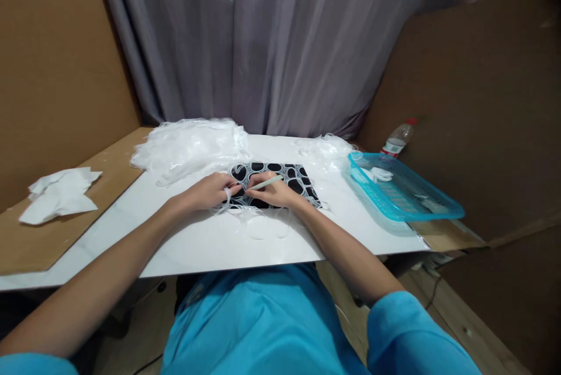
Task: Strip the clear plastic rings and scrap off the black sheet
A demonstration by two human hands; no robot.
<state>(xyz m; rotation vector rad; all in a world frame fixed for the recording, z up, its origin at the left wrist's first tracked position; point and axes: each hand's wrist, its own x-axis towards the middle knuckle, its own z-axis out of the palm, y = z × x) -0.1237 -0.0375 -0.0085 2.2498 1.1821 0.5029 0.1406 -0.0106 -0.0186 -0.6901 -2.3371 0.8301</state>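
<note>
A black sheet with a white ring pattern (296,186) lies on the white table under both of my hands. My left hand (214,190) is closed at the sheet's left side, its fingertips pinching a thin whitish loop (227,195) that hangs down. My right hand (270,190) is closed around a slim pale pen-like tool (268,182), whose tip points left toward my left fingertips. The fingertips of both hands almost meet over the sheet. Clear, thin rings (258,226) lie along the sheet's front edge. Whatever sits right at the tool's tip is too small to make out.
A big heap of clear plastic pieces (193,144) stands at the back left, a smaller heap (326,150) at the back right. To the right are a blue basket (394,207) with white items and a bottle (398,138). Crumpled tissues (61,195) lie left. Cardboard walls (473,106) flank the table.
</note>
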